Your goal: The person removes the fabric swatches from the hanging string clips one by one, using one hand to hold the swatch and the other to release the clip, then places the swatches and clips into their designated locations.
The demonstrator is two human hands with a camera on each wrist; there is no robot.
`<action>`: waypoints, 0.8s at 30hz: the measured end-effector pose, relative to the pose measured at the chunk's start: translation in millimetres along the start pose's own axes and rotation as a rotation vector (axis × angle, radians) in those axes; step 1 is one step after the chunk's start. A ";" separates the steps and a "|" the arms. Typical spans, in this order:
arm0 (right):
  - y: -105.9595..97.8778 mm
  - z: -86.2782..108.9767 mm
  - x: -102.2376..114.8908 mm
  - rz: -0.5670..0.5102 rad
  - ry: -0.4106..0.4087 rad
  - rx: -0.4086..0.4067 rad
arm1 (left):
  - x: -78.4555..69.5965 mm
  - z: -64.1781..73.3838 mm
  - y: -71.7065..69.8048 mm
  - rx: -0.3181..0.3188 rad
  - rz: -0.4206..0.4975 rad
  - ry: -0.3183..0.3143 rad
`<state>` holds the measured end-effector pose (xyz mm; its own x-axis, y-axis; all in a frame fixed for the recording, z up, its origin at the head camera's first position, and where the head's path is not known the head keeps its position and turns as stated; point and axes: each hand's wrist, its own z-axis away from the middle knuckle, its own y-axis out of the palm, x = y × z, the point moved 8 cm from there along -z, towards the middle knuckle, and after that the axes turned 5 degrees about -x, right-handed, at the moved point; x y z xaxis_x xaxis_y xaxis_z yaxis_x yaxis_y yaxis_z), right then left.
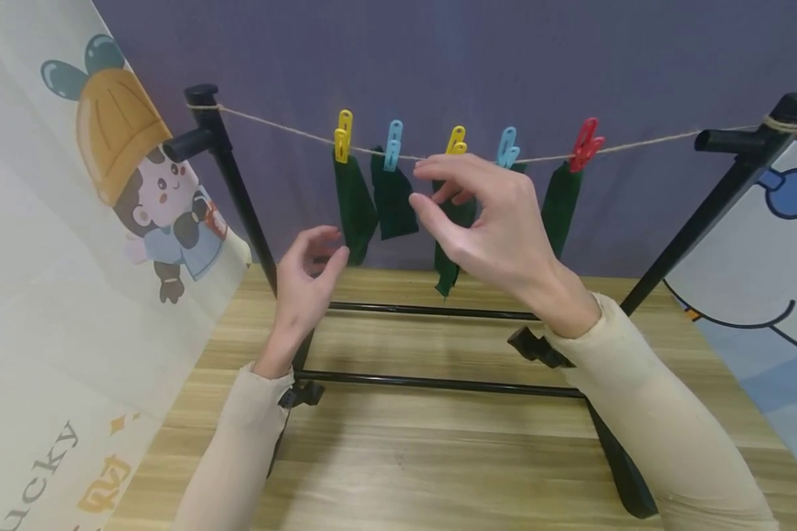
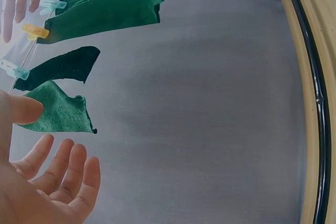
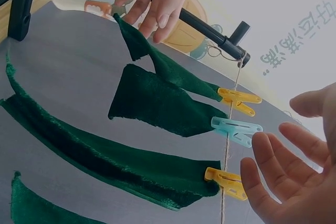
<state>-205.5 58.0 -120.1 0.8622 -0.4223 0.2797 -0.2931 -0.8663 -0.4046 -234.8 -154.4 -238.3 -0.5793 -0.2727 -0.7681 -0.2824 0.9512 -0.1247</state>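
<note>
Several green cloth strips hang from a string [image 1: 279, 127] by clothespins. My left hand [image 1: 305, 276] is beside the lower end of the leftmost strip [image 1: 354, 210], fingers relaxed and nothing held; whether it touches the cloth I cannot tell. A yellow clothespin [image 1: 343, 136] holds that strip. Beside it, a blue clothespin [image 1: 393, 146] holds a darker strip [image 1: 393, 199]. My right hand [image 1: 498, 221] hovers in front of the line, loosely curved and holding nothing. It partly hides the middle strip [image 1: 446, 269] under another yellow clothespin [image 3: 226, 182], and most of the strip under the second blue clothespin [image 1: 508, 147].
On the right, a red clothespin [image 1: 584, 146] holds one more green strip [image 1: 561, 206]. The string spans two posts of a black rack [image 1: 239, 188], whose crossbars [image 1: 438, 383] run low above the wooden table [image 1: 425, 464]. A grey-blue backdrop [image 1: 471, 59] stands behind; printed panels flank it.
</note>
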 end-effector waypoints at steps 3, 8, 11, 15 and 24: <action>0.5 -2.2 0.4 0.007 -0.006 0.001 | 0.0 -1.8 1.3 0.002 0.002 -0.011; 2.1 -6.3 0.4 0.008 -0.004 0.008 | -0.5 -4.0 4.0 0.010 0.015 -0.025; 4.0 -8.6 -2.1 -0.005 0.018 0.014 | -1.1 -6.0 5.0 0.007 0.014 -0.026; 5.8 -10.8 -4.3 -0.011 0.042 0.015 | -2.0 -9.2 5.7 -0.003 0.007 -0.030; 9.3 -15.2 -3.0 0.002 0.055 0.025 | -7.6 -17.2 6.9 -0.005 -0.004 -0.034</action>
<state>-217.1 47.1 -111.5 0.8377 -0.4382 0.3260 -0.2836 -0.8591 -0.4261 -245.5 -148.2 -222.5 -0.5519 -0.2717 -0.7884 -0.2884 0.9493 -0.1252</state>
